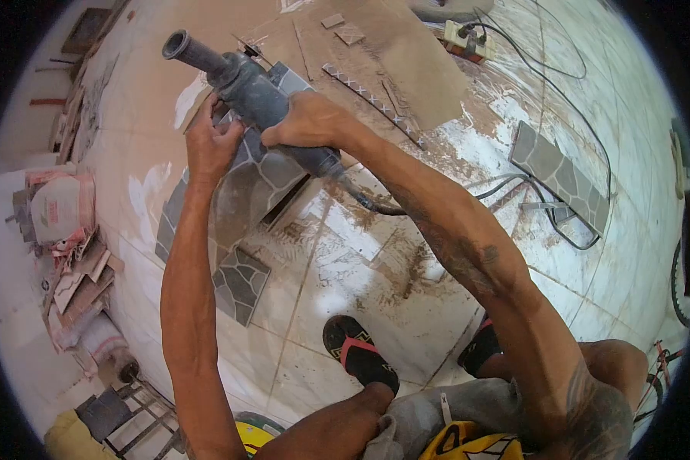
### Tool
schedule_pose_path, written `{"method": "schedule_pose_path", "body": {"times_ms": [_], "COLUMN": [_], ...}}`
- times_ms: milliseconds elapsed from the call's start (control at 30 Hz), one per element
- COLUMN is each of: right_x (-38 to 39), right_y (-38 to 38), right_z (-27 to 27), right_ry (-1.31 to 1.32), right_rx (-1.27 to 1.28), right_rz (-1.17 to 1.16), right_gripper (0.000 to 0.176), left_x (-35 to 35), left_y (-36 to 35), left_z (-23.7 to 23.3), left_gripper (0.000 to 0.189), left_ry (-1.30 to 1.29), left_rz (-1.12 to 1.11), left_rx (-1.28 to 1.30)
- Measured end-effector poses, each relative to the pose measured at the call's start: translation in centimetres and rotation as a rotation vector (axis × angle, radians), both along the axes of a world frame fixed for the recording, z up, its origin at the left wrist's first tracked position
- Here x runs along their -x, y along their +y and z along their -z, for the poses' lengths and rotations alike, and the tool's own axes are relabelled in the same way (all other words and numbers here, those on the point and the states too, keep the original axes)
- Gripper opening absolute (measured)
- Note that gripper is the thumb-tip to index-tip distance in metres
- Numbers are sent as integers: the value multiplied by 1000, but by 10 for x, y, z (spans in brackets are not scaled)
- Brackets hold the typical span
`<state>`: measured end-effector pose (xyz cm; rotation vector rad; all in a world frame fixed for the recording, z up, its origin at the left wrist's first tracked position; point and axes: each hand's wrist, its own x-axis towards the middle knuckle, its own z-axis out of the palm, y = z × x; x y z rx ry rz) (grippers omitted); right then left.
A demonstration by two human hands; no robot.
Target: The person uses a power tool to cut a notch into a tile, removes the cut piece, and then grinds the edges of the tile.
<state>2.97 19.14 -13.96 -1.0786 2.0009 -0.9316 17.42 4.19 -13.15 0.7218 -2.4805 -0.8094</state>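
Observation:
My right hand (307, 123) is wrapped around the dark, dusty body of a power tool (257, 96), which looks like an angle grinder. A wide tube sticks out at its upper left, and a cord leaves its lower end. My left hand (212, 146) is closed at the edge of a grey stone-patterned tile (264, 172), close below the tool's front; its grip is partly hidden. The tool lies across that tile, and its working end is out of sight. A smaller cut tile piece (240, 285) rests on the floor nearer my feet.
Another patterned tile (563, 180) lies to the right, with the black cord (506, 184) running past it. A power strip (468, 40) sits at the upper right. Cardboard (422, 73), a tile strip (372, 103) and dust cover the floor. Scraps and a sack (61, 207) stand left.

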Motion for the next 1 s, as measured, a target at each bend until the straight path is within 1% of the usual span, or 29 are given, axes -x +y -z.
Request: {"method": "schedule_pose_path", "body": {"times_ms": [67,167,267,467,567,767,867,967,1000], "right_x": [1,2,1,2,1,2,2,2,2], "right_y": [1,4,3,0,-1,0,2,1,0], "right_z": [1,-8,-9,-4,-3,-3,-3,-3,-2], "right_ry": [-29,-39,-31,-51,-47,-56,-72,-62,-49], "right_rx": [-13,-32,-33,-59,-76,-52,-15,-40,-44], "right_rz": [-22,-34,-25,-27,-19,-25,-27,-29,-24], "right_gripper": [76,74,74,74,74,74,74,74,74], "left_x": [0,1,0,-1,0,-2,-1,0,1], "left_y": [2,-1,-5,-10,-5,-9,-10,-6,-5], "left_z": [-4,-2,4,13,4,9,10,4,3], "left_gripper": [54,55,53,50,51,50,49,48,48], "left_ry": [-71,-17,-25,40,-23,-17,33,-18,-18], "left_rz": [-41,14,-6,34,41,17,58,62,55], "left_rx": [-2,20,68,15,68,56,48,182,138]}}
